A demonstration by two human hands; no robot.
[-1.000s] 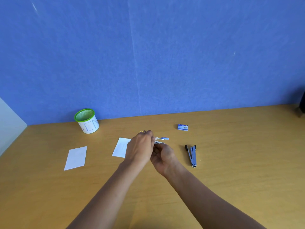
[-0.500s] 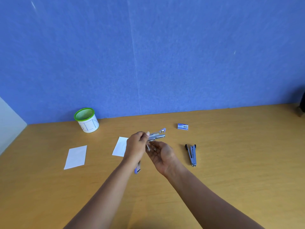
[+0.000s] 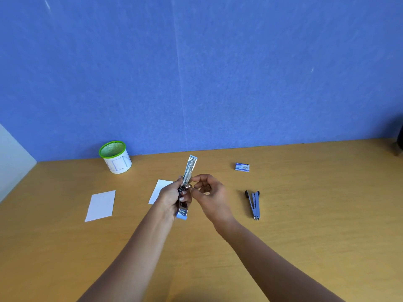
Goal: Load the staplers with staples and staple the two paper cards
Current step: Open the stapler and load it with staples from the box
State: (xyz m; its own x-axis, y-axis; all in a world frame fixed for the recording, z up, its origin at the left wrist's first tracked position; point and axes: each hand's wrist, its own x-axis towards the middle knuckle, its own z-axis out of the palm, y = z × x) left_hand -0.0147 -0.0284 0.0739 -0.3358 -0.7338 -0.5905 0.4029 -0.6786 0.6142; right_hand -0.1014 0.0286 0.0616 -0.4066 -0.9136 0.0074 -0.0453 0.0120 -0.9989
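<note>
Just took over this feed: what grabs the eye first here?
The open stapler, swung out straight, gripped in the left hand at centre, with the right hand curled beside its hinge. Right of them lies a second stapler; a white card lies far left, another card partly behind the left hand.

- The left hand (image 3: 172, 196) grips an opened stapler (image 3: 189, 171), its metal arm tilted up and away; the right hand (image 3: 212, 192) has curled fingers at the stapler's middle, hold unclear;
- a second stapler (image 3: 254, 203) lies right of the hands; the staple box (image 3: 242, 167) sits farther back;
- two white cards (image 3: 100, 205) (image 3: 160, 188) lie left; a green-rimmed cup (image 3: 115, 156) stands far left on the table (image 3: 305, 192).
</note>
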